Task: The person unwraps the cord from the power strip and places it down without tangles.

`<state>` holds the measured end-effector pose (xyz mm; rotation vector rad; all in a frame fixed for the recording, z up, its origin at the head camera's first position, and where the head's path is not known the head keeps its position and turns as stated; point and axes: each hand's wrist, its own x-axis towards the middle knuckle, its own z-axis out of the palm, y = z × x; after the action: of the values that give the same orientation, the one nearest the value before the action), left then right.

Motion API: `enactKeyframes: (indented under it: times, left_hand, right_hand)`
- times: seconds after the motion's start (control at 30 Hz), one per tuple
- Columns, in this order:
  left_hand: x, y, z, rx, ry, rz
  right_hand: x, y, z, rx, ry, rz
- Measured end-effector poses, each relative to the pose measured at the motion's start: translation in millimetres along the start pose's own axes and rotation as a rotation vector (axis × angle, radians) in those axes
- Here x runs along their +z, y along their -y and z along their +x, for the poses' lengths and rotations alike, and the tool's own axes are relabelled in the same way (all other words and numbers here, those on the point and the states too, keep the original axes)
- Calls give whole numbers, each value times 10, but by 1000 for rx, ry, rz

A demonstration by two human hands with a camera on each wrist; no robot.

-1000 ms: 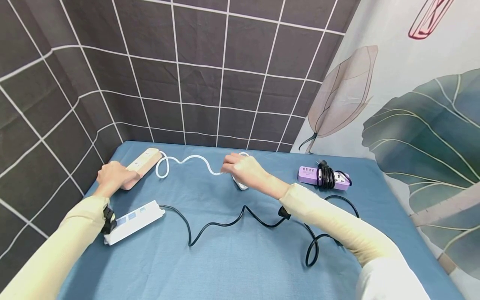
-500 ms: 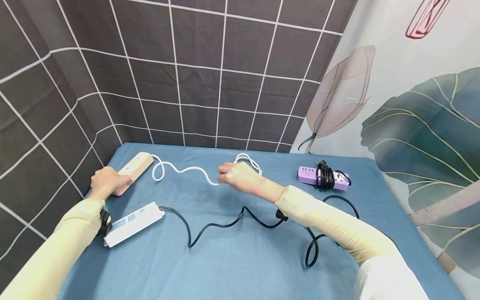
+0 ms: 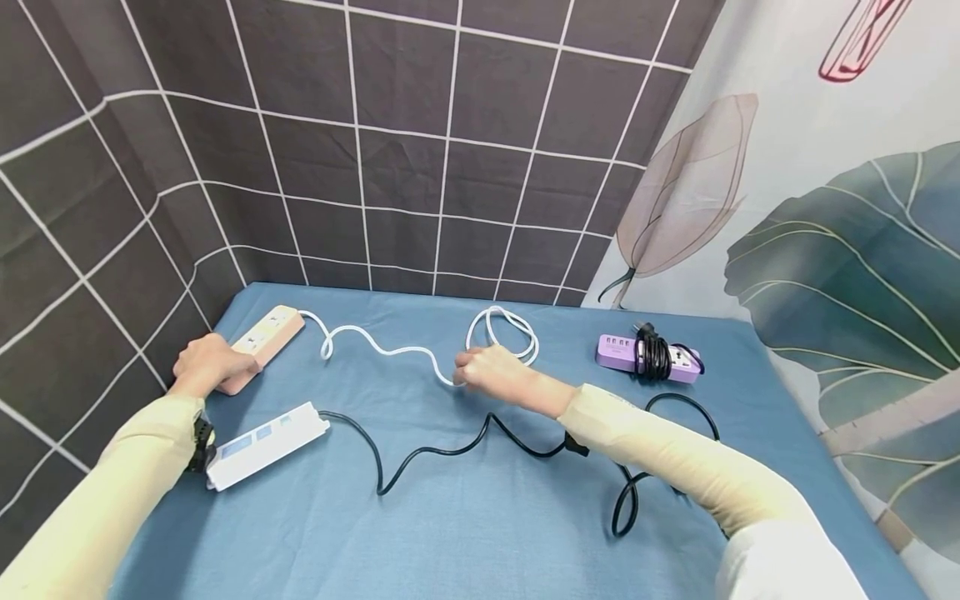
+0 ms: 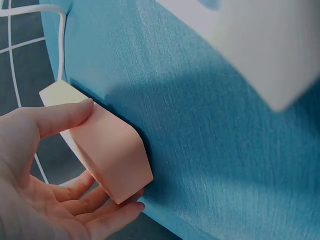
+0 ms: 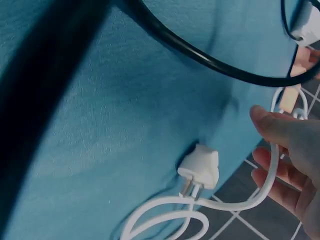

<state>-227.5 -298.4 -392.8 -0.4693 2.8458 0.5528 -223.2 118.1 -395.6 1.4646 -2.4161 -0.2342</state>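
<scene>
At the far left of the table, my left hand (image 3: 210,362) grips the near end of a pink power strip (image 3: 272,332) with outlets on its top. The left wrist view has the thumb across one side of the strip (image 4: 112,145) and the other fingers under it. A white power cord (image 3: 384,349) runs from the strip's far end to my right hand (image 3: 495,373), which holds it near table centre. In the right wrist view the cord (image 5: 237,205) passes between thumb and fingers. Its white plug (image 5: 201,167) lies on the cloth beside a loop; my right hand hides it in the head view.
A white power strip (image 3: 268,446) lies in front of my left hand, its black cord (image 3: 442,451) stretching right, under my right forearm. A purple power strip (image 3: 617,352) wrapped in black cord sits at the right. Dark grid-patterned fabric (image 3: 405,167) rises behind the table.
My left hand has drawn the pink power strip slightly left and nearer. My right hand has come nearer with the white cord, and the cord's loop behind it now shows more fully.
</scene>
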Motion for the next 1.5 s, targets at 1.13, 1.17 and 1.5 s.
enactKeyframes:
  times: [1.13,1.17,1.5]
  left_hand:
    - [36,-781,-273,266,-351,-70]
    - [39,-835,-292,288,-368,-80]
    - [98,-1543,-508,489,-462,-160]
  right_hand:
    - [-130,-88,139,165,88,273]
    - [-151,-105,134,164,74,261]
    - [-319,-378,-56,220,-71,217]
